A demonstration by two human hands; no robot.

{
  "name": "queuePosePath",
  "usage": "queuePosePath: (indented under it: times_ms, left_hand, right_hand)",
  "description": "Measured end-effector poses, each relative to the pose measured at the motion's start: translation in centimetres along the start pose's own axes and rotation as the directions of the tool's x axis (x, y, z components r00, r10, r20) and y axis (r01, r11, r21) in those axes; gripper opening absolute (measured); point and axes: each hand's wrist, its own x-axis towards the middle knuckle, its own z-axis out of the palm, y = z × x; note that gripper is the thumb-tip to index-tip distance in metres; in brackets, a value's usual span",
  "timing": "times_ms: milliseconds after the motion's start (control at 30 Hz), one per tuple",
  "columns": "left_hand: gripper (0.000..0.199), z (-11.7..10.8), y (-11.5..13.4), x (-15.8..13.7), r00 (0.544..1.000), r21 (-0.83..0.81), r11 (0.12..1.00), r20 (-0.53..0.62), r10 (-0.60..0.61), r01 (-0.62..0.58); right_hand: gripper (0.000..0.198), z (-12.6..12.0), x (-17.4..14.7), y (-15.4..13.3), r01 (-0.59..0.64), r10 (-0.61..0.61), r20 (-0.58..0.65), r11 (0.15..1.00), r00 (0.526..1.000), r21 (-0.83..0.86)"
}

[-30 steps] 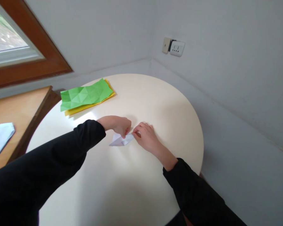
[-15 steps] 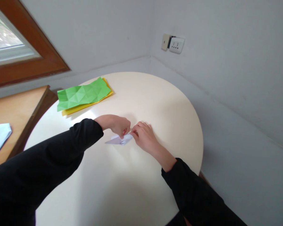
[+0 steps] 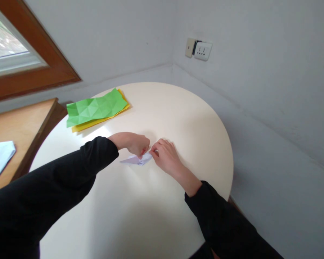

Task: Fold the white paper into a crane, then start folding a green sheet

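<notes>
Round, glossy white counter (image 3: 189,115); small folded white paper piece (image 3: 131,160) near its centre. Left hand (image 3: 137,144), at the paper's 12 o'clock: curled, fingertips pinched on it. Right hand (image 3: 166,156), at 3 o'clock: thumb and finger nipping its tip, rest loosely bent. Risks: uneven pull could tear or skew a crease; light grip could let it slide.

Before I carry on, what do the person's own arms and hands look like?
The left sleeve and right sleeve are both long, plain and black, with wrinkled cloth at the cuffs. The left hand and right hand are bare, without gloves; no watch shows.
</notes>
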Motion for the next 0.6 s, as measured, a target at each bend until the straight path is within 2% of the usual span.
queuePosePath:
  times_ms: [300, 600]
  left_hand:
    - [0.011, -0.25, -0.22, 0.1, 1.0, 0.006, 1.0, 0.03, 0.002, -0.002]
    - [0.006, -0.28, 0.16, -0.02, 1.0, 0.041, 0.999, 0.016, -0.014, 0.013]
  right_hand:
    - [0.012, -0.22, -0.03, -0.13, -0.009, 0.009, 0.01, 1.0, 1.0, -0.028]
    - [0.014, -0.76, 0.17, -0.5, -0.041, 0.042, 0.034, 0.998, 0.999, -0.037]
